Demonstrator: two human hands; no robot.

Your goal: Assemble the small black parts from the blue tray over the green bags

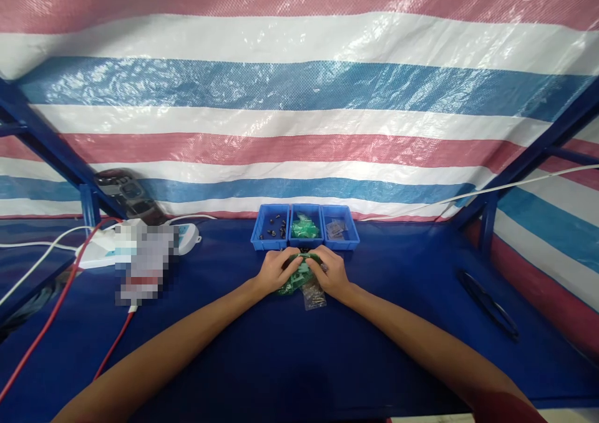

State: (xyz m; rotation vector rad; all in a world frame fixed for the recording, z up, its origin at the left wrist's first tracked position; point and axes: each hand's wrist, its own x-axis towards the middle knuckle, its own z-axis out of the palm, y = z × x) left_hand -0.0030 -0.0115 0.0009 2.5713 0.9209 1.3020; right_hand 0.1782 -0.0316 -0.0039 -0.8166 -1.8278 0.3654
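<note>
Just in front of three blue bins, my left hand [277,269] and my right hand [329,272] pinch the top edge of a green plastic bag [296,281] between them. Beneath my right hand lies a small clear bag [315,297] with metal pieces in it. The left bin [270,244] holds several small dark parts. In the middle bin is green plastic packaging [305,226]. Small clear packets [336,228] lie in the right bin [340,244].
A white power strip [98,251] with white and red cables and a blurred-out object are at the left. Behind them leans a dark packaged item [128,192]. Black-framed glasses [487,303] lie at the right. Striped sheeting [299,120] hangs behind the blue table [224,373].
</note>
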